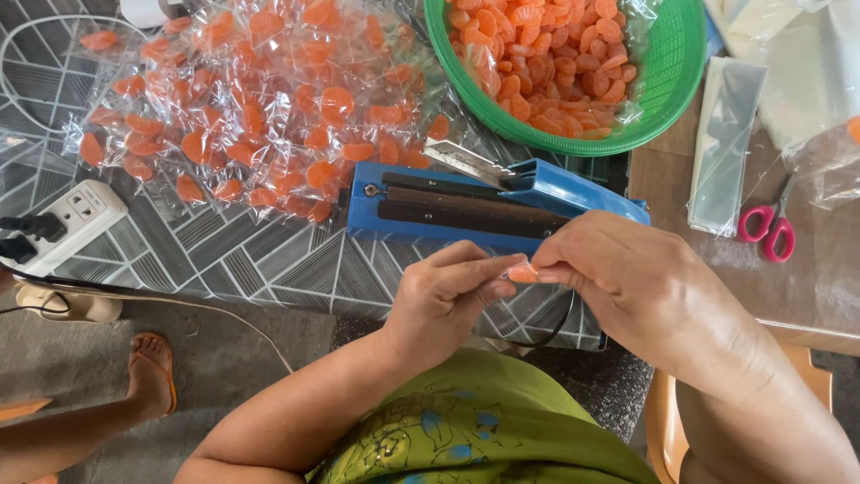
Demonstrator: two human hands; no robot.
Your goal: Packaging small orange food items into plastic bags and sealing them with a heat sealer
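My left hand (pixel 452 291) and my right hand (pixel 627 278) meet just in front of a blue heat sealer (pixel 488 204). Between their fingertips they pinch a small orange candy (pixel 522 272), possibly in a thin clear wrapper. Beyond the sealer stands a green basket (pixel 676 67) heaped with orange segment-shaped candies (pixel 542 58). To the sealer's left lies a big pile of clear sealed packets of the same candies (pixel 260 108).
A white power strip (pixel 67 220) with a black plug lies at the left table edge. Pink-handled scissors (pixel 769 231) and a stack of clear empty bags (pixel 726 143) lie on the right. Another person's sandalled foot (pixel 150 367) rests on the floor at lower left.
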